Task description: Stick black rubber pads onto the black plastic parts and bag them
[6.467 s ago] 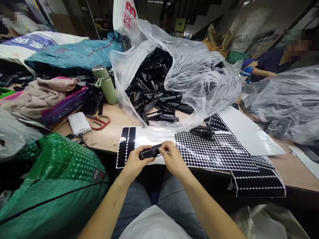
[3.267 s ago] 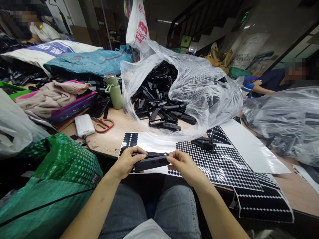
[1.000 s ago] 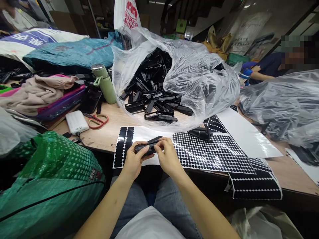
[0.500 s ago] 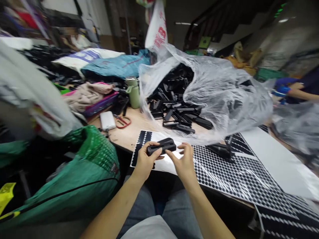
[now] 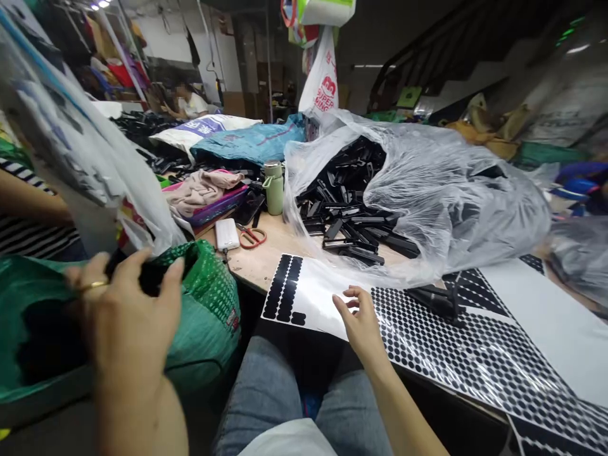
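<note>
Near the mouth of the green woven bag (image 5: 211, 316), I am hovering the left hand (image 5: 130, 316), blurred, with its fingers spread apart. I am hanging the right hand (image 5: 365, 324) over the sticker sheet (image 5: 320, 294), its thumb standing clear of loosely curled fingers. Beyond it, black plastic pieces (image 5: 354, 233) are lying in the gaping clear bag (image 5: 456, 196) on the table (image 5: 251, 263), and red-handled scissors (image 5: 255, 240) are resting beside a white device (image 5: 227, 234).
</note>
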### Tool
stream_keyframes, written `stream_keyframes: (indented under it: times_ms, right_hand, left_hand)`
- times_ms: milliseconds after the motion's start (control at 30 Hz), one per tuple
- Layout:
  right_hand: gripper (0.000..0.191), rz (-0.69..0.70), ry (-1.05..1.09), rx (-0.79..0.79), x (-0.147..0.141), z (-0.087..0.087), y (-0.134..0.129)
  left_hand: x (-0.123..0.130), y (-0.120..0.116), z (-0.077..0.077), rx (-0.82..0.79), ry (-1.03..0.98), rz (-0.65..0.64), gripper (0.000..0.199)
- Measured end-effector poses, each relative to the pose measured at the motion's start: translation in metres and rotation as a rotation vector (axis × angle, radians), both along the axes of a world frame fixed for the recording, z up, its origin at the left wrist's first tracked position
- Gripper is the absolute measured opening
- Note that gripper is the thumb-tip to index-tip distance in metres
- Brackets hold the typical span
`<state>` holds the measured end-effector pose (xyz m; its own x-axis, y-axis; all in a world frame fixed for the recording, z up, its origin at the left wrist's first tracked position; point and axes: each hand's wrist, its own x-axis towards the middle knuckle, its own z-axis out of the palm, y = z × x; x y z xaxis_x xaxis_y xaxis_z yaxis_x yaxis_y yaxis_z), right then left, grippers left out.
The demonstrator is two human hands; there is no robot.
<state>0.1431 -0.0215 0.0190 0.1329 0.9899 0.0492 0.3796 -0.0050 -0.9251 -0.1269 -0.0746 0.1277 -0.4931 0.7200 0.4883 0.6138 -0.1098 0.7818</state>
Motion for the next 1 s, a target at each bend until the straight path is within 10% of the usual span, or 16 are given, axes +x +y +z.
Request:
stream_keyframes:
  times_ms: [67,167,233,400,633,833,1000]
  right_hand:
    - [0.029,-0.024,-0.005,0.000,0.006,-0.002,-0.001]
    - [0.027,-0.050,0.014,0.011,0.018,-0.008,-0.003]
    - [0.026,-0.067,0.020,0.012,0.029,-0.012,-0.006]
    - [0.023,-0.042,-0.052,-0.086,0.043,-0.019,-0.003]
    - [0.009,0.190,-0.523,-0.068,-0.043,-0.037,0.010]
    - [0.015,0.154,-0.741,-0.153,-0.076,-0.046,-0.004]
    - [0.019,0.213,-0.647,-0.082,-0.073,-0.039,-0.014]
  left_hand:
    - [0.048,0.045,-0.011,0.130,0.216,0.087,0.030]
    - [0.124,0.131,-0.043,-0.047,0.313,-0.500,0.024]
    - [0.162,0.185,-0.071,-0.215,0.330,-0.598,0.021]
    - [0.185,0.257,-0.115,-0.289,0.271,-0.637,0.011]
    - [0.122,0.215,-0.105,-0.207,0.103,-0.488,0.019]
    - [0.084,0.130,-0.129,-0.351,-0.788,-0.533,0.024]
    - [0.074,0.108,-0.144,-0.536,-1.031,-0.567,0.019]
